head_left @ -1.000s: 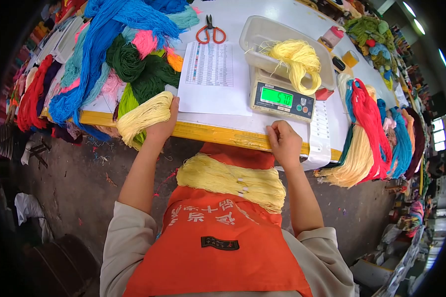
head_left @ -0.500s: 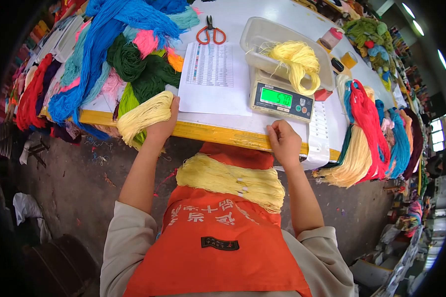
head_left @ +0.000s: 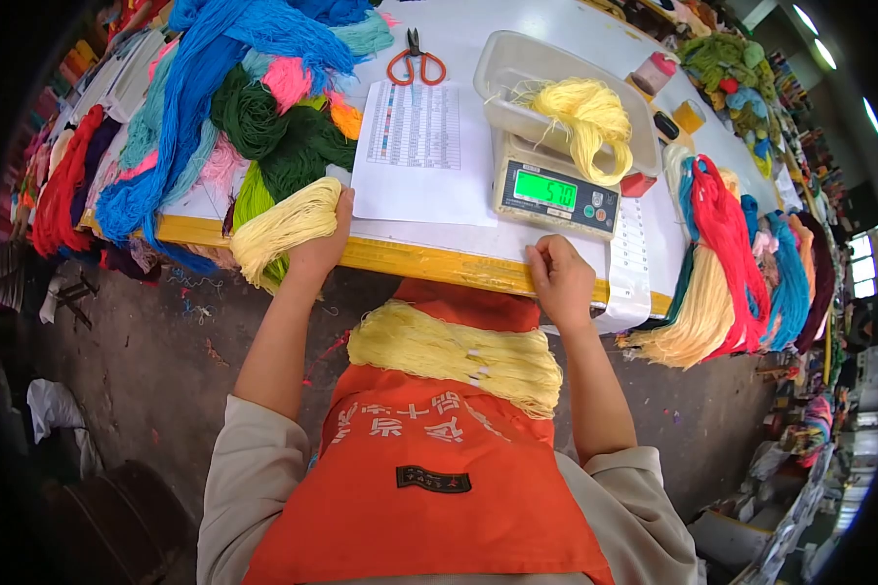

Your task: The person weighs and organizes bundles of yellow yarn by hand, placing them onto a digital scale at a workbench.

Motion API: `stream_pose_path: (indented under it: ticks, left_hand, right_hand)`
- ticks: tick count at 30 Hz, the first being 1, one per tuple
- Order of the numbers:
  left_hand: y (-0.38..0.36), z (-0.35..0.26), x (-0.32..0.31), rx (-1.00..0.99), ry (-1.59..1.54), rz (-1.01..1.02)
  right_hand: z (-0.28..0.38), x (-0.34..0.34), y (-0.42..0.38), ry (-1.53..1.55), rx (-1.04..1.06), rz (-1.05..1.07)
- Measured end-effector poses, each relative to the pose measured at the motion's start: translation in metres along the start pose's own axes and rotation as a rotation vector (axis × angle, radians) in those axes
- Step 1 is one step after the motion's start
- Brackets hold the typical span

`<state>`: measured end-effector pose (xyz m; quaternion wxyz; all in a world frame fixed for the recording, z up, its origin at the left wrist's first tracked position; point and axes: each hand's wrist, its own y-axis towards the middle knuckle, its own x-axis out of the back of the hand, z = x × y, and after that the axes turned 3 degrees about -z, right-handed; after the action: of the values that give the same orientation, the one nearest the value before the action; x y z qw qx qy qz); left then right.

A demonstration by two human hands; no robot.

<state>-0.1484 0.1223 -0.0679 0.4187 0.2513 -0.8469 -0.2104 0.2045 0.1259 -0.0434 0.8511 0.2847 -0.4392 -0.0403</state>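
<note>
1. Yarn weighing appeared to be the step in hand: a person in an orange apron (head_left: 429, 487) sat at a white tabletop (head_left: 517, 244) with a yellow front edge, seen from above.
2. Left hand (head_left: 320, 249) rested at the tabletop's edge, its fingers (head_left: 341, 210) curled around a pale yellow skein (head_left: 281, 230) that drooped over the edge.
3. Right hand (head_left: 559, 280) sat at the front edge just below a digital scale (head_left: 556, 198); its fingers (head_left: 541, 255) were pressed together in a loose fist, and whether they pinched a strand was too small to tell.
4. On the scale's clear tray (head_left: 517, 73) lay a brighter yellow bundle (head_left: 583, 119), one end hanging over the lit green display.
5. Across the person's lap lay a long hank of pale yellow yarn (head_left: 454, 356).
6. Beside the scale lay a printed sheet (head_left: 415, 146), with orange-handled scissors (head_left: 416, 60) beyond it.
7. Heaps of blue, green and pink yarn (head_left: 234, 88) filled the left of the tabletop; red, blue and cream hanks (head_left: 727, 263) hung off the right.
8. Judging from this, the next move would call for reading the display and adding or removing strands, with the held skein near to draw from.
</note>
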Motion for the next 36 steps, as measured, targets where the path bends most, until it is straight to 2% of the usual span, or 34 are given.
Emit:
stream_pose_path:
  ticks: [36]
  left_hand:
    - [0.0015, -0.0025, 0.0015, -0.020, 0.021, -0.021]
  right_hand:
    - [0.0004, -0.0007, -0.0017, -0.007, -0.007, -0.028]
